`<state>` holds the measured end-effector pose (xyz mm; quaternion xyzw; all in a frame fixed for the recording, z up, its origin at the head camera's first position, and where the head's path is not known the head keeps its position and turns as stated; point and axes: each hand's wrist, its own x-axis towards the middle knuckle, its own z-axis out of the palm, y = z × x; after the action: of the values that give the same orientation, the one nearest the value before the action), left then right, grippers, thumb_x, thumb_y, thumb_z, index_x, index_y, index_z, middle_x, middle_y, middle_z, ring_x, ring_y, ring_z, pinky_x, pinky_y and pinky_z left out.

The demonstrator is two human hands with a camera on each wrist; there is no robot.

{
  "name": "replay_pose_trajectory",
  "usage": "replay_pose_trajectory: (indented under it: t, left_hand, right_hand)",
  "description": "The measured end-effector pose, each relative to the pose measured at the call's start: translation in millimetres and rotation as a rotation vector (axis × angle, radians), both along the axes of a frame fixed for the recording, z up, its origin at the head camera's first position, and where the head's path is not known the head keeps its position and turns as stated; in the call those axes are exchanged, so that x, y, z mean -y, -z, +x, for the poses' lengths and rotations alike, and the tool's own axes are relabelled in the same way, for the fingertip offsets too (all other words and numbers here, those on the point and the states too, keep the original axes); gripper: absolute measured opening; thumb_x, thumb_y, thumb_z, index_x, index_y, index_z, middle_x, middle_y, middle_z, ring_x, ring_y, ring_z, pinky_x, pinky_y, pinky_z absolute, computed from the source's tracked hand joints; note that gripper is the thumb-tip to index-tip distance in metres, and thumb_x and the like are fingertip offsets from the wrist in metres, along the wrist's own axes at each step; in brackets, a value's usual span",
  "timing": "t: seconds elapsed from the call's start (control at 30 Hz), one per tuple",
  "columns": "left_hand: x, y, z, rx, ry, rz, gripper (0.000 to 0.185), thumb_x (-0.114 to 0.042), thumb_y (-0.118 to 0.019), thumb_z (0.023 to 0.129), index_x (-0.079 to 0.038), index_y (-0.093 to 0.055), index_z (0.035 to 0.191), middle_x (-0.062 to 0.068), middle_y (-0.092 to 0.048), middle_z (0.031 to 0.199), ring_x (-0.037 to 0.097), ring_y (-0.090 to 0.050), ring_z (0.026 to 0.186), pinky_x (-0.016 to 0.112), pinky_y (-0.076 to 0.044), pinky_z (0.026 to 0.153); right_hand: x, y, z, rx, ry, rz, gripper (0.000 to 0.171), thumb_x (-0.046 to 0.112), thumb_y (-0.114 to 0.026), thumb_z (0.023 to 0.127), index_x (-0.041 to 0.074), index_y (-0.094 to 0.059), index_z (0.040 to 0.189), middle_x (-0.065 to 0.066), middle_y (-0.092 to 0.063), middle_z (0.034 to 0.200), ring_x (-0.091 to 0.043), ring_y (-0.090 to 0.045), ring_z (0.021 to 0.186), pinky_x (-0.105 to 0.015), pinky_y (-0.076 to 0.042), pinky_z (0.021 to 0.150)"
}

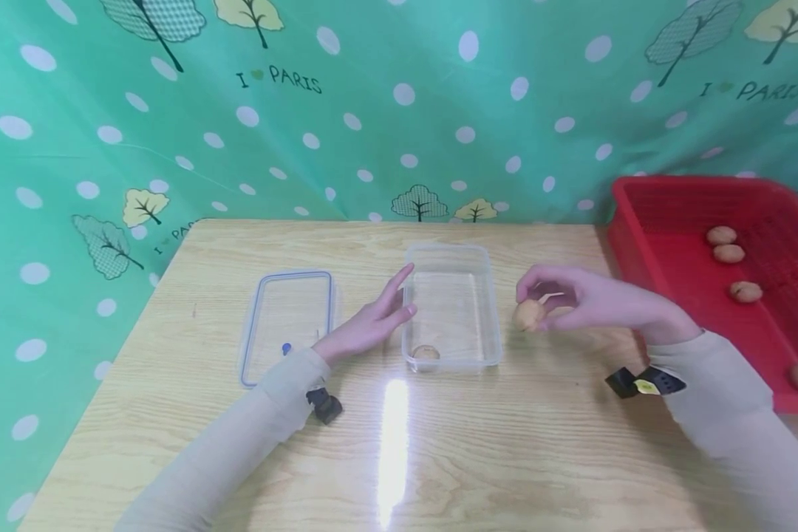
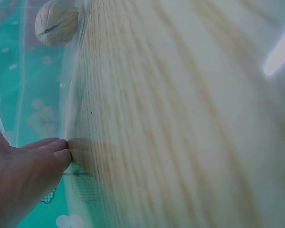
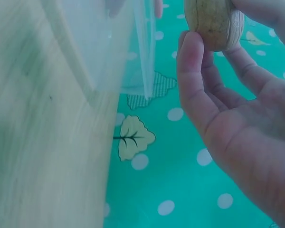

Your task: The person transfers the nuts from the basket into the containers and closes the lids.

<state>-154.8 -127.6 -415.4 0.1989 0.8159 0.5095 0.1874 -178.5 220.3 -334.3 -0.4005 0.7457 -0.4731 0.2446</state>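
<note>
Right grip [image 1: 587, 297] pinches a walnut [image 1: 527, 316]; green cloth [image 1: 372, 74] reads "PARIS"

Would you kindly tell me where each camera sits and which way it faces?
Head: on the person's head, facing forward and down at the clear container and red basket; the left hand, right hand and both sleeves show.
Left wrist: on that wrist, facing the tabletop and the clear container's wall; part of the left hand shows.
Right wrist: on that wrist, facing a walnut beside the clear container; the right hand shows, pinching it.
Shared: the head and right wrist views both show that held walnut.
</note>
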Motion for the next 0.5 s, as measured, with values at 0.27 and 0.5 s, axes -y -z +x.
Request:
replay_pose_trajectory:
  t: [0.27, 0.5]
  left_hand:
    - [0.9, 5.4, -2.4, -0.003, 0.003, -0.004, 0.068, -0.034, -0.042, 0.104, -0.033, 0.004, 0.155, 0.003, -0.006, 0.16, 0.031, -0.022, 0.141, 0.052, -0.023, 0.111]
    - [-1.8, -16.1, 4.5, 0.026, 0.015, -0.004, 0.068, -0.024, -0.041, 0.105, -0.021, 0.003, 0.156, 0.01, -0.003, 0.159, 0.035, -0.02, 0.141, 0.05, -0.021, 0.113]
  right_hand:
    - [14.6, 14.0, -1.4, 0.02, 0.015, -0.023, 0.034, -0.012, -0.068, 0.081, -0.005, -0.055, 0.111, -0.016, -0.056, 0.108, -0.019, -0.056, 0.1, -0.027, -0.053, 0.086]
    - [26.7, 19.8, -1.7, 0.049, 0.011, -0.025, 0.033, -0.01, -0.068, 0.081, -0.003, -0.057, 0.111, -0.016, -0.057, 0.107, -0.022, -0.056, 0.1, -0.028, -0.052, 0.088]
